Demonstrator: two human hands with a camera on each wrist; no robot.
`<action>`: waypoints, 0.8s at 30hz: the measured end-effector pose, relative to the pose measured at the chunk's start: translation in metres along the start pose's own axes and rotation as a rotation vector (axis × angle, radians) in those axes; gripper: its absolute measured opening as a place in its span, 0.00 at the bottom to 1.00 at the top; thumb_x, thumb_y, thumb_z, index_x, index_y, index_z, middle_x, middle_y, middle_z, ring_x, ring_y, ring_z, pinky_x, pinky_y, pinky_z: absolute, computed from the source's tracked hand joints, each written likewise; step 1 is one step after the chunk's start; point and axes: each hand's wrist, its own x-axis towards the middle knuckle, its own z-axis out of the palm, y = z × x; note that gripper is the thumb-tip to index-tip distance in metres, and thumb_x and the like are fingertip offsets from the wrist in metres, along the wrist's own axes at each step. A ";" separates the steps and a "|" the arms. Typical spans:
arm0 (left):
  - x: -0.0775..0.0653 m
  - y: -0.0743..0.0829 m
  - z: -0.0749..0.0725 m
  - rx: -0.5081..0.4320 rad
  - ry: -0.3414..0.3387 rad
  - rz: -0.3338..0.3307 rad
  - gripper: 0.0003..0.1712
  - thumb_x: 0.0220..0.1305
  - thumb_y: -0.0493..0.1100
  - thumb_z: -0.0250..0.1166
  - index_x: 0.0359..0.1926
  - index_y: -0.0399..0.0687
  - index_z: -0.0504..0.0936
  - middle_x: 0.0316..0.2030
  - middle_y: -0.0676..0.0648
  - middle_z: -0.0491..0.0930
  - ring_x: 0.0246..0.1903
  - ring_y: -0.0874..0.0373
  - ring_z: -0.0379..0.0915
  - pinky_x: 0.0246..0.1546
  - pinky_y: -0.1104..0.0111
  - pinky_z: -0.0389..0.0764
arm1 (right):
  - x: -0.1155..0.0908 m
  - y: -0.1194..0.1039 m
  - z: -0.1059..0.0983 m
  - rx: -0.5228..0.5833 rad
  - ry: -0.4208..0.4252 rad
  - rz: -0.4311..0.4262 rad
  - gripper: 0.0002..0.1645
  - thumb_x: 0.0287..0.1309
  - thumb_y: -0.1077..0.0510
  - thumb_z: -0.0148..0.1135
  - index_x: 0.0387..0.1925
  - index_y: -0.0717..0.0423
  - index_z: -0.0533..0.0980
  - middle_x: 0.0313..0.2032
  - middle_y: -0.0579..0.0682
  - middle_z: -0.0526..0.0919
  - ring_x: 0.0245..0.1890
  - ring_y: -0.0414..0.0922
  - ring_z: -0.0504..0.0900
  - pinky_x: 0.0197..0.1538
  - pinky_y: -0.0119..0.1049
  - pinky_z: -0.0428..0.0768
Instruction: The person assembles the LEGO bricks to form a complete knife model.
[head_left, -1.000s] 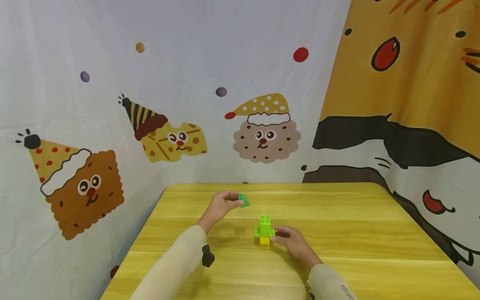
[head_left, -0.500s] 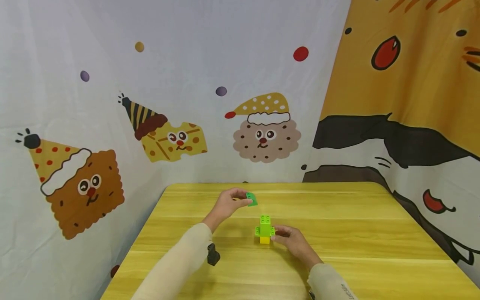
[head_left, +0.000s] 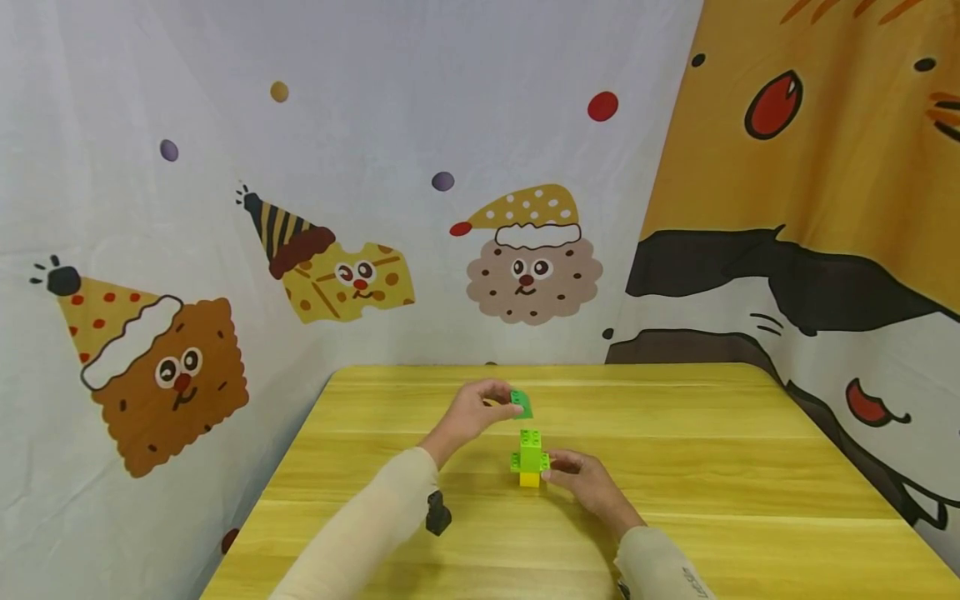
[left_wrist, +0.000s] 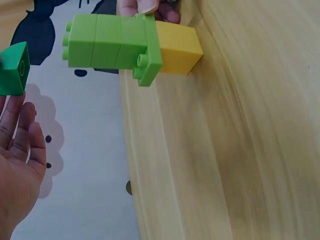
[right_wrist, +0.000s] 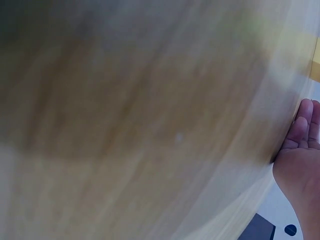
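A small tower of toy building bricks stands upright on the wooden table, with light green bricks stacked over a yellow block. A light green plate between them juts out on both sides, its studs showing. My right hand holds the tower from the right, thumb and fingers at the plate's end. Above and slightly behind the tower, my left hand pinches a darker green sloped brick. In the left wrist view this brick is apart from the tower's top studs, its hollow underside partly visible.
The wooden table reaches back to a white cloth printed with cartoon figures. A black device sits at the left wrist. The right wrist view shows mostly the blurred tabletop.
My left hand has moved right with the green sloped brick, from left of the tower to above it, dipping slightly at the end. The right hand and tower have stayed in place.
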 end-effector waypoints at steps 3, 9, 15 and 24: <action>-0.001 -0.001 0.004 0.011 -0.010 -0.003 0.16 0.61 0.53 0.72 0.47 0.54 0.84 0.41 0.52 0.82 0.43 0.51 0.77 0.41 0.59 0.79 | 0.000 0.000 0.000 0.002 -0.002 0.007 0.23 0.59 0.53 0.71 0.55 0.57 0.81 0.49 0.53 0.83 0.51 0.51 0.79 0.53 0.50 0.77; -0.005 -0.004 0.011 0.002 -0.024 -0.026 0.15 0.60 0.54 0.73 0.46 0.55 0.85 0.40 0.53 0.82 0.46 0.49 0.75 0.41 0.60 0.78 | 0.000 -0.001 0.000 0.014 0.006 0.011 0.22 0.59 0.53 0.71 0.54 0.57 0.82 0.48 0.53 0.84 0.51 0.52 0.79 0.54 0.51 0.77; -0.011 -0.008 0.014 -0.001 -0.046 -0.045 0.16 0.61 0.55 0.72 0.47 0.56 0.84 0.42 0.52 0.81 0.46 0.49 0.75 0.43 0.56 0.78 | 0.001 -0.001 0.000 0.011 0.008 0.031 0.23 0.58 0.52 0.72 0.54 0.55 0.82 0.49 0.51 0.83 0.51 0.50 0.79 0.54 0.51 0.77; -0.014 -0.010 0.017 0.008 -0.059 -0.045 0.15 0.61 0.53 0.72 0.47 0.55 0.84 0.41 0.52 0.81 0.44 0.52 0.76 0.43 0.58 0.79 | 0.000 -0.001 0.000 -0.001 0.003 0.032 0.23 0.58 0.52 0.72 0.55 0.55 0.81 0.49 0.51 0.83 0.52 0.51 0.79 0.54 0.51 0.77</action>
